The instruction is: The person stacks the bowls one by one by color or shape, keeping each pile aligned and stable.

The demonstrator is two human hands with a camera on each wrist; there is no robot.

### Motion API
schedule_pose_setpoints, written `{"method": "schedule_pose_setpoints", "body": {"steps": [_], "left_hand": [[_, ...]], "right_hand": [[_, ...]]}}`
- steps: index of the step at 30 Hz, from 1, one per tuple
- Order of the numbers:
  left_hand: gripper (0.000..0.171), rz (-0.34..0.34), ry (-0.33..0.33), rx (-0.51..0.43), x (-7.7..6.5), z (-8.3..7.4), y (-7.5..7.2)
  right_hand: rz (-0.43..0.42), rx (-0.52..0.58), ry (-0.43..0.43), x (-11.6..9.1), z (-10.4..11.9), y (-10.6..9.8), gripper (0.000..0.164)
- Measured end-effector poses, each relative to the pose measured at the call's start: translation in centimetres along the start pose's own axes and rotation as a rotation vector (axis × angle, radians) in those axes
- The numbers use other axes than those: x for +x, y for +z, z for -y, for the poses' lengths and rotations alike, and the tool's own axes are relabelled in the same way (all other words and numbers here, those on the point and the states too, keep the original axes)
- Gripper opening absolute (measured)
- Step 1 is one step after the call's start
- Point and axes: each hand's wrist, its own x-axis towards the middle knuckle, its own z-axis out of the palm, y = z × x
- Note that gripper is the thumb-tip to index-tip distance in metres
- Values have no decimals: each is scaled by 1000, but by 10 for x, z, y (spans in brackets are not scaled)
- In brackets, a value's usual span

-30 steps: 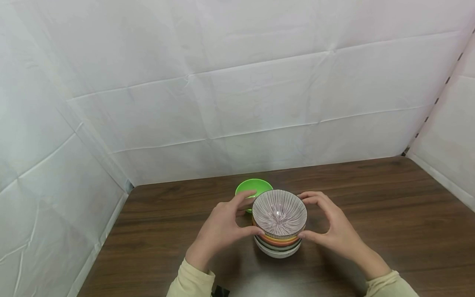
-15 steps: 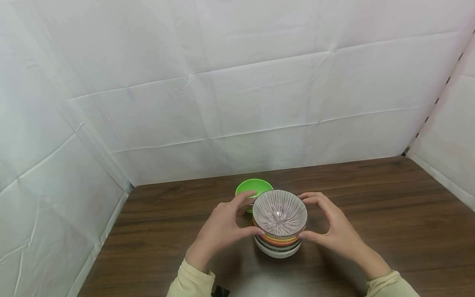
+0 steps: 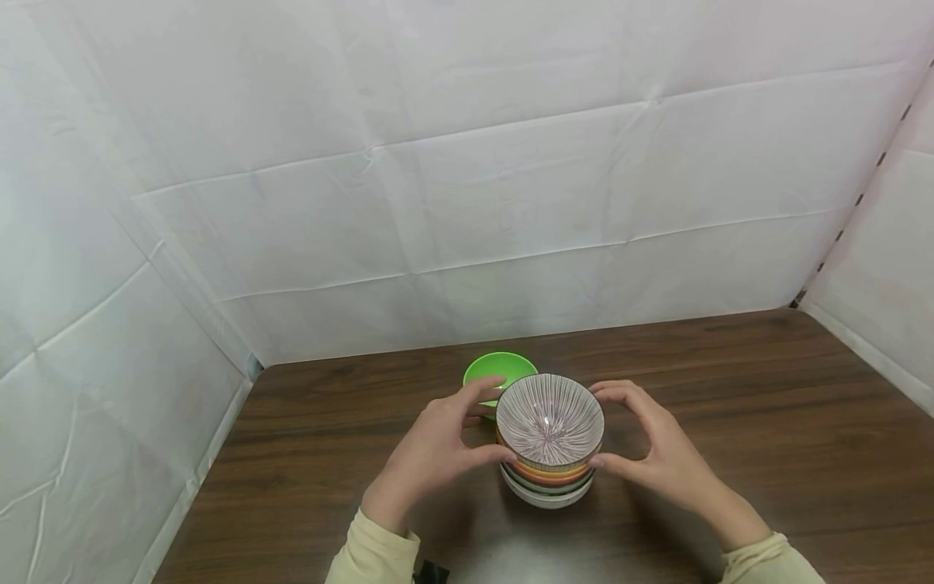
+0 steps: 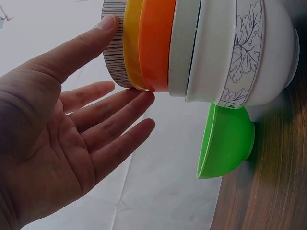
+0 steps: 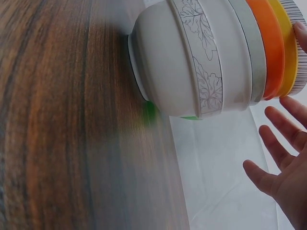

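Several nested bowls stand in one stack on the table. On top is a striped bowl; under it come a yellow bowl, an orange bowl, a pale grey-green bowl and a white bowl with a leaf-pattern band. My left hand is at the stack's left side, its thumb at the striped bowl and its other fingers extended and spread. On the opposite side my right hand has its thumb beside the upper bowls, its fingers loosely spread. Contact of either hand is hard to tell.
A bright green bowl stands behind the stack to the left, partly hidden by the left fingers. The dark wooden table ends at white sheeting at the back and sides. A small black item lies by the left sleeve.
Both hands have eased very slightly outward, the left thumb to the left and the right hand to the right. The stack and green bowl stay in place.
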Motion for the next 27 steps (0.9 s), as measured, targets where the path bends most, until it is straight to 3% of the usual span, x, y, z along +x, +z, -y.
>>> {"method": "schedule_pose_setpoints", "body": {"steps": [18,27], "left_hand": [[69,-7,40,-72,1,8,-5],[59,-9,26,-49,1,12,-6]], "right_hand": [[16,0,-22,1,2,-4,64],[15,15,-106,3,1,-6,61]]}}
